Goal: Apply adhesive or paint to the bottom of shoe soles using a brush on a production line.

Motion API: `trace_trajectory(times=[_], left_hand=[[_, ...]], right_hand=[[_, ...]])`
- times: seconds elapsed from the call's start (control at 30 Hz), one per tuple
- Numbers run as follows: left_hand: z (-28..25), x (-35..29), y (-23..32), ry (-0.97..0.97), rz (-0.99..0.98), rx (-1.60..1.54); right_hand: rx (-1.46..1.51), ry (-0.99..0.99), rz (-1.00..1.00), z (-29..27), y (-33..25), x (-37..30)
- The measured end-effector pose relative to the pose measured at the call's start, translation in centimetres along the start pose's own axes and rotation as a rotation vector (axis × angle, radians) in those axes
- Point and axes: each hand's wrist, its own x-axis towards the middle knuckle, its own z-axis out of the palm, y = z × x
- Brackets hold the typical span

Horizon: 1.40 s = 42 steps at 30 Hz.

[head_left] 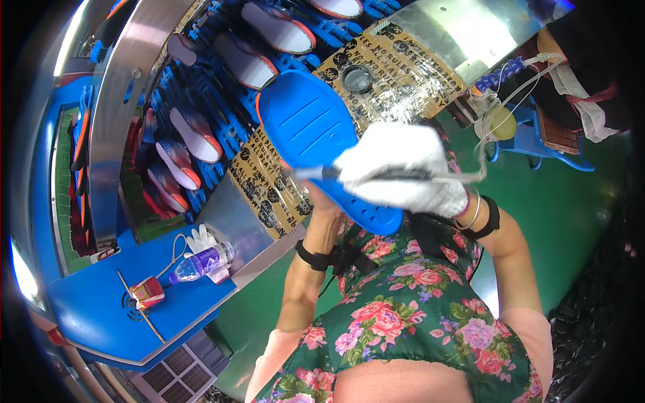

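A blue shoe-sole-shaped piece (309, 121) hangs slanted before me, its face with grooves and small holes turned up. An orange edge shows along its upper left side. My left hand (322, 200), bare, is closed on it from beneath; most of the fingers are hidden behind it. My right hand (403, 164) wears a white knitted glove and grips a dark pen-like tool (396, 173). The tool lies across the piece, its pale blurred front end pointing left. I cannot tell whether the tip touches the blue surface. A thin pale hose (481, 151) leads off the tool's rear.
Shoes on blue lasts (195, 134) hang soles-out in racks ahead and left. A taped cardboard-covered ledge (383, 67) holds a round dark dish (357, 79). On the blue table (94, 295) lie a bottle (201, 262), a white glove (201, 238) and a small red container (147, 293). Another person stands at upper right.
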Motion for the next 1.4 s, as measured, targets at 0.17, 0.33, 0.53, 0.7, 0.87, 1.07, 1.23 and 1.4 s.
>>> trace_trajectory(times=[0.17, 0.33, 0.53, 0.7, 0.87, 1.07, 1.23, 1.4], left_hand=[[1.9, 0.5, 1.3, 0.028, 0.014, -0.016], [0.4, 1.0, 1.3, -0.325, -0.042, -0.141], [1.6, 1.4, 3.0, -0.376, -0.176, -0.305], [0.7, 2.1, 2.6, -0.415, -0.170, -0.415], [0.3, 2.7, 2.4, -0.401, -0.088, -0.365], [-2.6, 4.1, 2.8, -0.601, -0.103, -0.431], [-0.2, 3.7, 3.0, -0.564, -0.110, -0.484], [-0.6, 4.9, 3.8, -0.661, -0.082, -0.472]], right_hand=[[-0.412, -0.099, -0.225, 0.3, 0.2, -1.1], [0.045, -0.052, 0.069, 0.3, 0.2, -1.6], [-0.334, -0.048, -0.185, 2.1, 0.5, -2.9], [-0.062, -0.066, 0.134, 0.3, 0.7, -2.8], [-0.311, -0.045, -0.158, 2.4, 0.9, -4.7], [-0.124, -0.010, 0.059, 1.2, 0.3, -3.9], [-0.266, -0.063, -0.063, 2.5, -0.1, -5.1], [-0.117, -0.035, 0.044, 1.1, 0.5, -5.1]])
